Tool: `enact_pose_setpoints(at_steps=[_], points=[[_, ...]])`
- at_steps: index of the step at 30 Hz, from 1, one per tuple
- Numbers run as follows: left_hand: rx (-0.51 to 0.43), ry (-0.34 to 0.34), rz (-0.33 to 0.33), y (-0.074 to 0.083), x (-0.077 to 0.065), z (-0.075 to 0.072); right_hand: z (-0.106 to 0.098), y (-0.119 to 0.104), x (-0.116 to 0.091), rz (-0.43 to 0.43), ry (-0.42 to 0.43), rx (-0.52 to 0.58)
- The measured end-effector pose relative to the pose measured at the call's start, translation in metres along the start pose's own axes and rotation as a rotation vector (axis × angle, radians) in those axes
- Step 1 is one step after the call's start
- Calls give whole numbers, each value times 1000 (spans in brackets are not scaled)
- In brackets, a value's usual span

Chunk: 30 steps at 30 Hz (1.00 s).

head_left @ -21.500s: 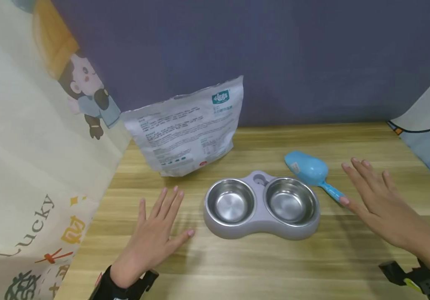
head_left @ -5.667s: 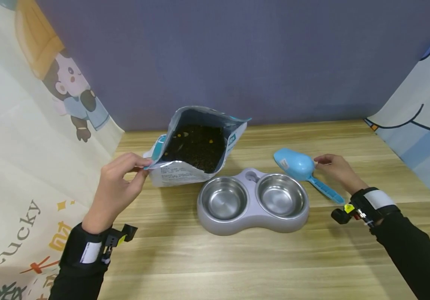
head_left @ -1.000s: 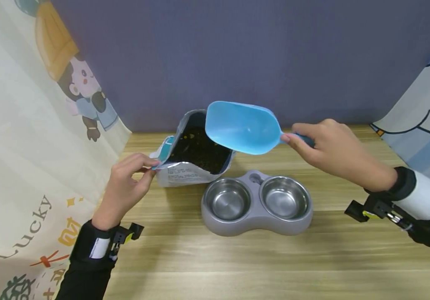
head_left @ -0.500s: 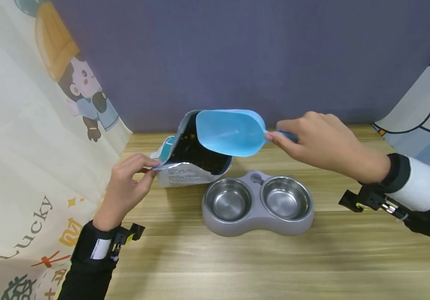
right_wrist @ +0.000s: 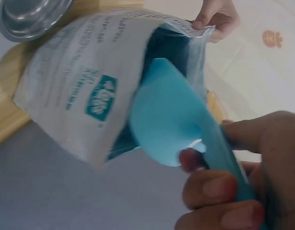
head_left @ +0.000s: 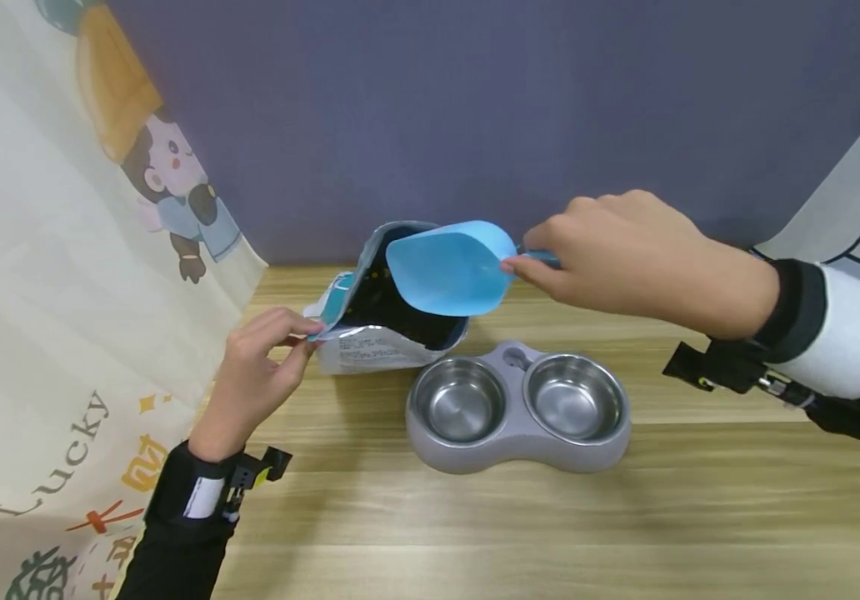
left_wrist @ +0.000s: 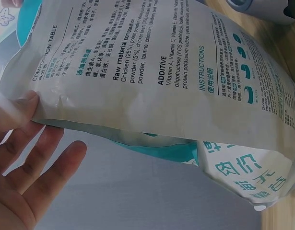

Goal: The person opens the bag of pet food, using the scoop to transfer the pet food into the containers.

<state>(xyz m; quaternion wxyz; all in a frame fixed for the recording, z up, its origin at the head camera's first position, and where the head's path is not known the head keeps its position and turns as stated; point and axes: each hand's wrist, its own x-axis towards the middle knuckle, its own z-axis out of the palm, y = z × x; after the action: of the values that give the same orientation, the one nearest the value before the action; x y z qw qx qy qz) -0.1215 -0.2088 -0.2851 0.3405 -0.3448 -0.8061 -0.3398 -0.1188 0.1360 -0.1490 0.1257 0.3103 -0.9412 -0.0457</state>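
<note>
My left hand (head_left: 261, 371) pinches the left corner of an open pet food bag (head_left: 377, 348), thumb on the printed face in the left wrist view. Dark kibble with a few yellow bits (head_left: 377, 300) shows inside it. Fingers curled round its handle, my right hand (head_left: 617, 250) holds a light blue scoop (head_left: 452, 271). The scoop's bowl overlaps the right part of the bag's mouth, its hollow facing up with nothing in it. In the right wrist view the tip of the scoop (right_wrist: 166, 105) is at the bag's opening.
In front of the bag stands a grey double pet bowl (head_left: 516, 450) with two bare steel dishes, close to the bag's lower right corner. A dark blue-grey wall (head_left: 512, 108) is behind the wooden table (head_left: 475, 533). A printed curtain (head_left: 40, 275) hangs at the left.
Earlier the scoop lay on the table; my right hand has since lifted it. Over the last second it moved left and tilted toward the bag's mouth. My left hand keeps its pinch.
</note>
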Motion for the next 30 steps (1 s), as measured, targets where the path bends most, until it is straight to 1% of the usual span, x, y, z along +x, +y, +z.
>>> enact_pose_setpoints(at_steps=[7, 12, 15, 20, 27, 30], points=[[-9, -8, -19, 0, -3, 2, -14, -17, 23, 51, -178, -33], [-17, -8, -20, 1, -3, 2, -12, -28, 38, 99, -289, -50], [-25, -7, -13, 1, -3, 3, -8, -32, 45, 101, -334, -55], [-13, -2, 4, 1, -2, 4, -1, -36, 56, 65, -354, -81], [-1, 3, 13, 2, 2, 3, 10, -41, 68, 11, -284, -186], [-1, 5, 17, 2, 3, 3, 13, -44, 74, 4, -271, -187]])
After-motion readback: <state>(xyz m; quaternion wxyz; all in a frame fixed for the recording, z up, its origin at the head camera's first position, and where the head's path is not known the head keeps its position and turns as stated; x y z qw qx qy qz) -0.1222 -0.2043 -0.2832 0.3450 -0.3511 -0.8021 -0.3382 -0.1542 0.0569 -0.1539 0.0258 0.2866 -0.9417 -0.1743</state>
